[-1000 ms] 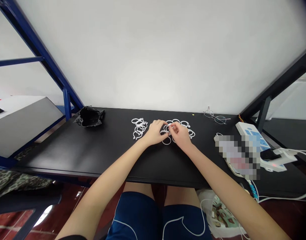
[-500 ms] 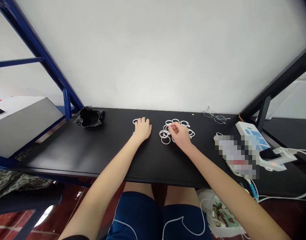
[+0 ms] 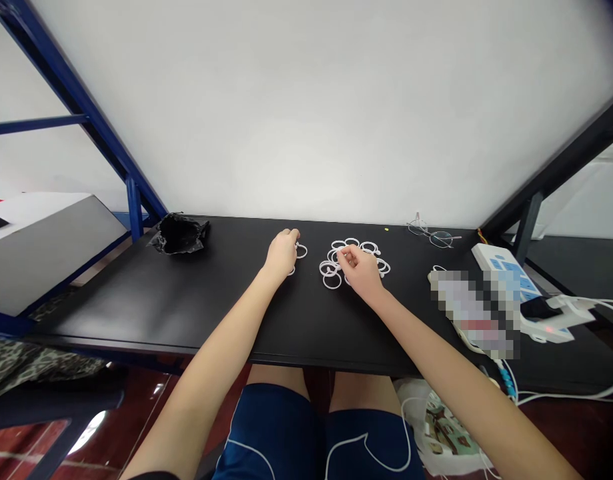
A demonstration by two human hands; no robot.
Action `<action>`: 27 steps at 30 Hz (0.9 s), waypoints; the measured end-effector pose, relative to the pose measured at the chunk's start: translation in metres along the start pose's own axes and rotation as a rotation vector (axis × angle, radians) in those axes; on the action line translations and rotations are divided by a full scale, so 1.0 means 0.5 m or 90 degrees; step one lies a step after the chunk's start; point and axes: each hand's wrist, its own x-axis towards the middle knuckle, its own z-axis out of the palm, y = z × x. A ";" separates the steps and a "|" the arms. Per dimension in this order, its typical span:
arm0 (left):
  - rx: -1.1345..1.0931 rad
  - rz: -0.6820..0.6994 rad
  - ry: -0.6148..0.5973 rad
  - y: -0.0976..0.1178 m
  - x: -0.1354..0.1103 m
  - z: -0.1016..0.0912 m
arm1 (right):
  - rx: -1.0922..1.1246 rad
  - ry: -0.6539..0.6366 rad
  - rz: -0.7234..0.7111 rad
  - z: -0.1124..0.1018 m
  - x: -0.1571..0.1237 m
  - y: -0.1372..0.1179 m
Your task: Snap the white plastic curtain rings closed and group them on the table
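Several white plastic rings lie in a loose cluster on the black table. My right hand rests on this cluster with its fingers curled, pinching a ring at the top left of the pile. My left hand sits over a second group of white rings to the left and hides most of it. Its fingers are bent, and one ring shows at the fingertips.
A crumpled black bag lies at the back left. A pair of glasses sits at the back right. A white power strip, a blurred object and white cables fill the right end. Blue frame bars stand left.
My left hand left the right cluster, moved left onto the second group of rings, and has now curled its fingers with a ring at the tips. My right hand stayed on its pile.
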 end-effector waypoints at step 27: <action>-1.013 -0.061 -0.212 0.112 -0.032 0.006 | 0.085 -0.098 -0.104 -0.002 -0.010 -0.001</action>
